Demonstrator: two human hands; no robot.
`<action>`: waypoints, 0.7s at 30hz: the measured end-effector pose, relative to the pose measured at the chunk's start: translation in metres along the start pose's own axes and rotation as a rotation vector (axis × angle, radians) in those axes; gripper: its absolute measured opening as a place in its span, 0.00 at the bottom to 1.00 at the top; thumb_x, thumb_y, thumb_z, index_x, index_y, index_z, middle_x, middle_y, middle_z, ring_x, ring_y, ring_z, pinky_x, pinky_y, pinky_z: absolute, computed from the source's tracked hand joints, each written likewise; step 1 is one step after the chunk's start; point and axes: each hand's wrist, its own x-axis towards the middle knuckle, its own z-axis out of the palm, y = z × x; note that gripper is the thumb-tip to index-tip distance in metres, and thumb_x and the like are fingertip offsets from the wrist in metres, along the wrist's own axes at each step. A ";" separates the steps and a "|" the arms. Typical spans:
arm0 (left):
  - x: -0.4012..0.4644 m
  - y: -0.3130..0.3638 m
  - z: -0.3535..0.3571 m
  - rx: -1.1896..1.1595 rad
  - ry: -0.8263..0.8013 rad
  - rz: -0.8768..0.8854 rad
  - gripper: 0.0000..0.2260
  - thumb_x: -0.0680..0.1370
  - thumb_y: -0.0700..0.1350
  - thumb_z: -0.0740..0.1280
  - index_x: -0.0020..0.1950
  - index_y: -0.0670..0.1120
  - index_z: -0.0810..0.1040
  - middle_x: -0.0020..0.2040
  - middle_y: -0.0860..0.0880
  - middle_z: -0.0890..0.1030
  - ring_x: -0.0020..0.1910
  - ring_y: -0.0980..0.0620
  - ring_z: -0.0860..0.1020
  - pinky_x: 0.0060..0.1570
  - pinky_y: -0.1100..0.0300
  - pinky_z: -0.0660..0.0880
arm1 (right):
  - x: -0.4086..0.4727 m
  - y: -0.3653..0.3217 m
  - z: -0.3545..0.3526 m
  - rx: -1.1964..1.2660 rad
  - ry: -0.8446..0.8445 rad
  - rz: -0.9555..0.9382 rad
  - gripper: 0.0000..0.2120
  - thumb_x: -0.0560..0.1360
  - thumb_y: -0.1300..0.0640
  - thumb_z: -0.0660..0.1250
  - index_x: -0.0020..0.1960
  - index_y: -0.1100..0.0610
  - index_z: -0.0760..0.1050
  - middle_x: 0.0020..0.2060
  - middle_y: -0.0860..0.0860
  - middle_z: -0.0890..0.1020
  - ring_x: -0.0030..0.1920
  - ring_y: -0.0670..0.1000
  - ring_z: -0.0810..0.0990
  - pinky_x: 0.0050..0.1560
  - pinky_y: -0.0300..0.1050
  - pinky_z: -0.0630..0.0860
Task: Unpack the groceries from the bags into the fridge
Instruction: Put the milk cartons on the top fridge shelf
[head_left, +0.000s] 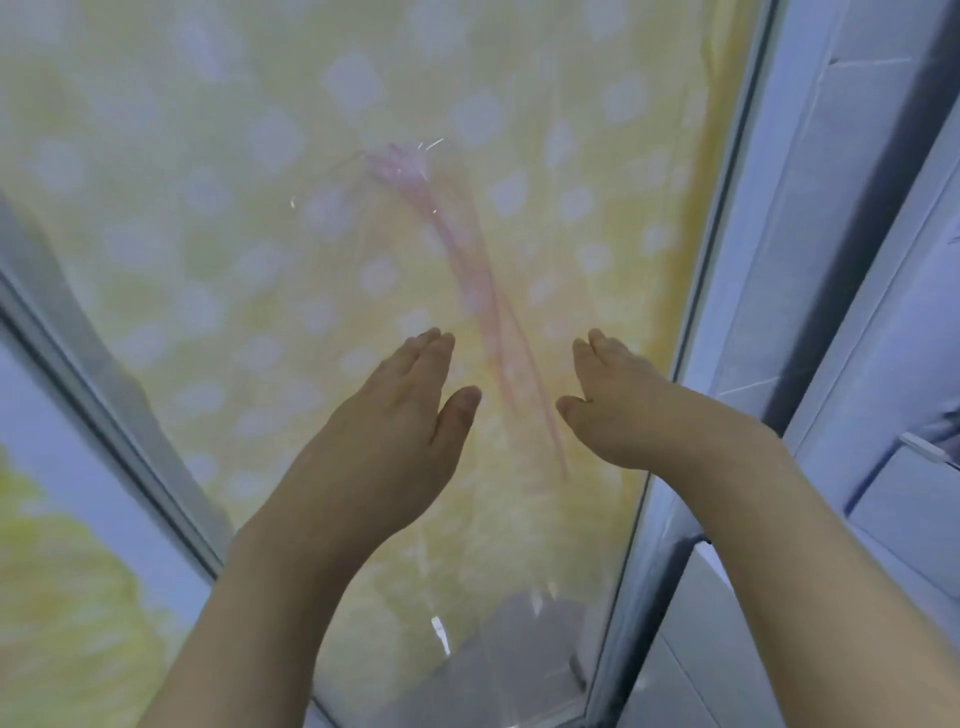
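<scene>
Both of my hands reach forward side by side with straight fingers, palms facing down and inward, holding nothing. My left hand (395, 415) and my right hand (613, 410) hover over a pale yellow sheet with white dots (208, 234) that looks like a glossy, glass-like panel. Between and beyond the hands runs a faint pink streaked shape (467, 270), blurred; it may be thin pink plastic. I cannot tell whether it lies on the panel or under it. No grocery item is clearly visible.
White frame rails border the panel on the left (104, 389) and right (727, 208). White fridge-like walls and ledges (857, 260) stand at the right. A grey patch (519, 649) shows at the panel's near edge. More yellow (62, 597) appears at the lower left.
</scene>
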 end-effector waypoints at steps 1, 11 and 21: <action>-0.005 -0.004 -0.002 0.006 0.006 -0.021 0.27 0.83 0.57 0.50 0.81 0.51 0.50 0.80 0.56 0.51 0.78 0.61 0.49 0.72 0.65 0.47 | 0.000 -0.006 0.001 -0.018 0.003 -0.013 0.31 0.84 0.49 0.48 0.79 0.60 0.38 0.78 0.55 0.37 0.78 0.54 0.39 0.76 0.48 0.42; -0.057 -0.045 -0.033 0.103 0.000 -0.203 0.28 0.83 0.57 0.48 0.81 0.50 0.46 0.81 0.55 0.46 0.78 0.59 0.44 0.71 0.65 0.41 | -0.011 -0.078 0.025 -0.060 0.021 -0.205 0.31 0.84 0.50 0.49 0.79 0.60 0.39 0.79 0.55 0.39 0.79 0.53 0.40 0.77 0.49 0.42; -0.130 -0.107 -0.083 0.166 0.087 -0.368 0.27 0.83 0.54 0.52 0.80 0.47 0.51 0.81 0.51 0.51 0.79 0.54 0.48 0.74 0.61 0.47 | -0.032 -0.186 0.045 -0.050 -0.015 -0.410 0.31 0.84 0.49 0.48 0.79 0.59 0.38 0.78 0.54 0.37 0.78 0.52 0.38 0.77 0.49 0.39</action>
